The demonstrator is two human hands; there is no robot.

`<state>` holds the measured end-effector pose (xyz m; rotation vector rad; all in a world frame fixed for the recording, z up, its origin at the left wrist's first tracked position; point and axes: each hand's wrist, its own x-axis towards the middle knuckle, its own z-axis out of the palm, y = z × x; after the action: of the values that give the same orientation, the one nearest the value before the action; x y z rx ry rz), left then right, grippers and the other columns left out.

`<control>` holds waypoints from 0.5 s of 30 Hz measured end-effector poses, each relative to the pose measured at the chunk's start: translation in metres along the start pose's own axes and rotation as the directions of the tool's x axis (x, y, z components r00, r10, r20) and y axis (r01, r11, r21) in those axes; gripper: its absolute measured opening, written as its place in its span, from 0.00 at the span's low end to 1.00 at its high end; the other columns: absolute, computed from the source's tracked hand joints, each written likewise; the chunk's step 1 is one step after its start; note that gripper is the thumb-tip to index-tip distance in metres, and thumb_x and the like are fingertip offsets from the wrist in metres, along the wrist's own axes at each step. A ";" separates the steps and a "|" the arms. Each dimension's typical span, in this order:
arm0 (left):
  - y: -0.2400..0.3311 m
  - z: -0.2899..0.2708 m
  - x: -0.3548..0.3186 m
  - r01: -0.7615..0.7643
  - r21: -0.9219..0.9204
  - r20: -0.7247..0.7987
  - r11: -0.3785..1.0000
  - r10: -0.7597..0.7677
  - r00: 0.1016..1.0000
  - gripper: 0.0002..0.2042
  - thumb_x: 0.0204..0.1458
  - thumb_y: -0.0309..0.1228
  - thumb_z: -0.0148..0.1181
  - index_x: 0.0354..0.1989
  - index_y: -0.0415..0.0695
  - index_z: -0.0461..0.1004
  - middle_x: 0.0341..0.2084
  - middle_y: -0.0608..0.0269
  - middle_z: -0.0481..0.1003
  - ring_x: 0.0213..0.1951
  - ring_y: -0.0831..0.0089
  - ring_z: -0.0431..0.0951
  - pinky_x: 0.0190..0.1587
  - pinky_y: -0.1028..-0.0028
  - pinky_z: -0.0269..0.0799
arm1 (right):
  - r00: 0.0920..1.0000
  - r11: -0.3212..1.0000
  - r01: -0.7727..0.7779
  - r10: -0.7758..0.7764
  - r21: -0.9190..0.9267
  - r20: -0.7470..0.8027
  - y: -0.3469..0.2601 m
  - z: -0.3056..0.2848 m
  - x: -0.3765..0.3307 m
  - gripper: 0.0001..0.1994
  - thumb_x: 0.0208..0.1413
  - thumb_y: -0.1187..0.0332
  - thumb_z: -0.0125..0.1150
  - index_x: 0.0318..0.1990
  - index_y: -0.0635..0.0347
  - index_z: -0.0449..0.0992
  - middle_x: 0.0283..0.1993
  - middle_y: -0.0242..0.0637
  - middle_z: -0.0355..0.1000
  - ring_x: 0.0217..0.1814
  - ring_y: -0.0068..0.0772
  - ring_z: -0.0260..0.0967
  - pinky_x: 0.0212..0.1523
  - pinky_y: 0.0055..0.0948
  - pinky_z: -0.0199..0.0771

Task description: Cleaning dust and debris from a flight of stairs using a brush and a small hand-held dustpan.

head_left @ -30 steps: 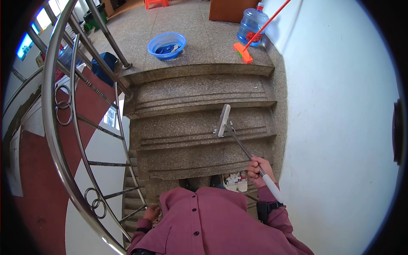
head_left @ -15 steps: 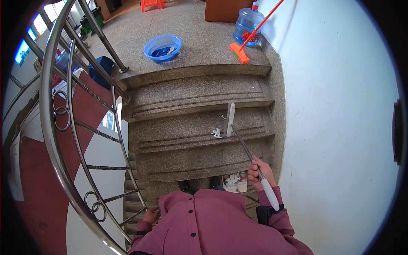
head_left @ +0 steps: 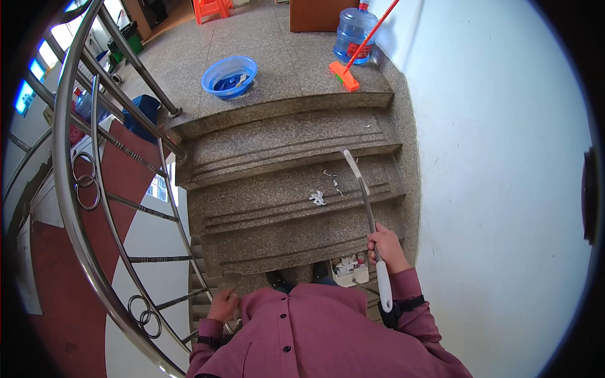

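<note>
My right hand (head_left: 386, 246) is closed around the metal stick of a broom (head_left: 369, 214), just above its white grip. The broom's narrow pale head (head_left: 355, 167) is over the right side of the steps; whether it touches the stone I cannot tell. Left of the head lie crumpled white scraps (head_left: 317, 198) and a few smaller bits. A white dustpan (head_left: 350, 271) with litter in it stands by my feet, partly hidden behind my shirt. My left hand (head_left: 222, 305) hangs beside the railing, fingers loosely curled, with nothing seen in it.
A curved metal railing (head_left: 67, 208) runs along the left, and a pale wall (head_left: 498, 176) rises on the right. On the landing above are a blue basin (head_left: 230, 76) with cloth, a large water bottle (head_left: 354, 34), an orange brush (head_left: 344, 75) and a red stool (head_left: 212, 9).
The broom's head has turned and tilted, uncovering small scraps beside it. My right hand has moved slightly down and the stick is steeper. My left hand has risen a little.
</note>
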<state>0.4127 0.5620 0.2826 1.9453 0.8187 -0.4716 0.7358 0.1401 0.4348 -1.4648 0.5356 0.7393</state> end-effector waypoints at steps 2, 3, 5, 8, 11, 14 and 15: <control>0.054 -0.010 -0.004 -0.110 0.013 -0.024 0.994 0.111 0.994 0.22 0.59 0.37 0.57 0.58 0.35 0.73 0.43 0.45 0.81 0.45 0.59 0.82 0.49 0.67 0.75 | 0.999 0.997 0.020 -0.022 -0.073 -0.026 -0.001 -0.002 -0.003 0.11 0.59 0.73 0.51 0.48 0.52 0.65 0.20 0.28 0.63 0.12 0.23 0.58 0.11 0.29 0.58; 0.082 -0.014 -0.006 -0.113 0.019 -0.022 0.993 0.113 0.993 0.22 0.59 0.37 0.57 0.58 0.35 0.73 0.43 0.45 0.81 0.45 0.59 0.82 0.49 0.67 0.75 | 0.999 0.998 0.020 -0.022 -0.066 -0.028 0.002 -0.004 -0.001 0.11 0.59 0.73 0.51 0.48 0.52 0.65 0.20 0.28 0.63 0.12 0.23 0.58 0.11 0.29 0.58; 0.143 -0.017 -0.011 -0.236 0.006 0.091 0.972 0.234 0.968 0.22 0.60 0.35 0.57 0.60 0.36 0.72 0.48 0.44 0.79 0.49 0.62 0.81 0.51 0.68 0.74 | 0.995 0.998 0.060 -0.062 -0.028 -0.077 0.010 -0.009 0.012 0.07 0.57 0.73 0.50 0.43 0.52 0.66 0.20 0.29 0.63 0.13 0.23 0.58 0.12 0.29 0.59; 0.243 -0.013 -0.020 -0.384 0.043 0.249 0.923 0.362 0.898 0.20 0.61 0.33 0.56 0.59 0.36 0.73 0.49 0.44 0.78 0.49 0.64 0.80 0.51 0.68 0.74 | 0.988 0.995 0.098 -0.095 0.020 -0.119 0.016 -0.002 0.027 0.05 0.57 0.73 0.51 0.39 0.52 0.65 0.21 0.29 0.62 0.14 0.24 0.59 0.12 0.30 0.60; 0.315 0.011 -0.018 -0.488 -0.073 0.452 0.870 0.465 0.761 0.23 0.64 0.35 0.54 0.66 0.39 0.67 0.47 0.48 0.79 0.45 0.60 0.80 0.49 0.66 0.74 | 0.974 0.987 0.153 -0.141 0.056 -0.177 0.028 0.016 0.049 0.04 0.57 0.73 0.51 0.37 0.53 0.63 0.22 0.30 0.62 0.15 0.24 0.59 0.13 0.31 0.61; 0.361 0.058 -0.005 -0.666 0.051 0.526 0.744 0.546 0.652 0.26 0.61 0.36 0.57 0.64 0.35 0.65 0.47 0.42 0.78 0.47 0.48 0.79 0.50 0.60 0.74 | 0.956 0.979 0.192 -0.201 -0.063 -0.215 0.054 0.034 0.079 0.14 0.56 0.71 0.51 0.49 0.64 0.64 0.32 0.51 0.73 0.28 0.46 0.76 0.26 0.44 0.76; 0.379 0.073 -0.004 -0.675 0.058 0.547 0.736 0.542 0.638 0.26 0.61 0.36 0.57 0.64 0.35 0.65 0.47 0.42 0.78 0.47 0.48 0.79 0.50 0.60 0.74 | 0.953 0.981 0.190 -0.195 -0.042 -0.233 0.068 0.039 0.093 0.14 0.56 0.71 0.51 0.49 0.64 0.64 0.32 0.51 0.73 0.28 0.46 0.76 0.26 0.44 0.76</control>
<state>0.6799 0.3699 0.4834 2.0500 -0.2834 -0.6357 0.7447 0.1873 0.3235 -1.6080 0.5574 0.4188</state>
